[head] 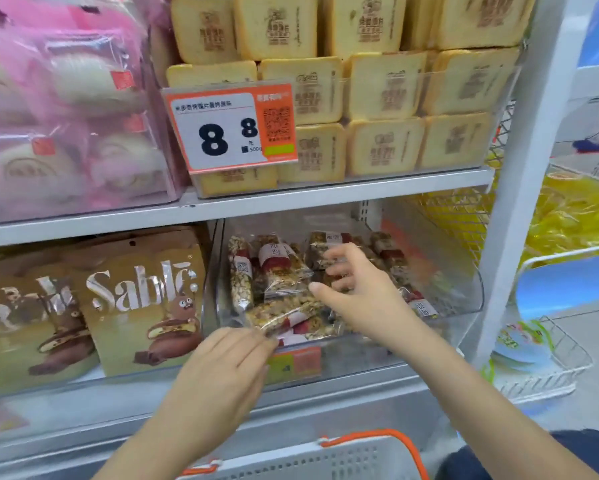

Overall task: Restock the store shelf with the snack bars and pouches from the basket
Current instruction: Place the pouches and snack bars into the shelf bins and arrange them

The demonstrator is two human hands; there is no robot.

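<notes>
Clear bin [464, 299]: stands on the lower shelf, right of the brown pouches; transparent walls, front edge low.
Snack bars [280, 268]: heaped inside the clear bin in see-through wrappers with red-and-white bands; some upright at the left wall, others lying flat toward the front.
Right hand [357, 289]: reaches into the clear bin over the heap, fingers spread and relaxed, tips touching the wrappers; no bar is seen clasped in it.
Left hand [225, 372]: at the bin's front edge, fingers extended, fingertips pinching the clear end of a front snack bar's wrapper; the exact hold is partly hidden.
Basket [329, 459]: grey slotted rim with orange handle, at the bottom edge below the hands; contents not visible.
Sable pouches [138, 299]: brown, standing in a row just left of the bin on the same shelf.
Price tag [232, 129]: orange and white, large "8", clipped to the upper shelf front.
Toast-shaped packs [384, 84]: stacked in rows behind that tag.
Pink packages [59, 109]: upper shelf, far left.
</notes>
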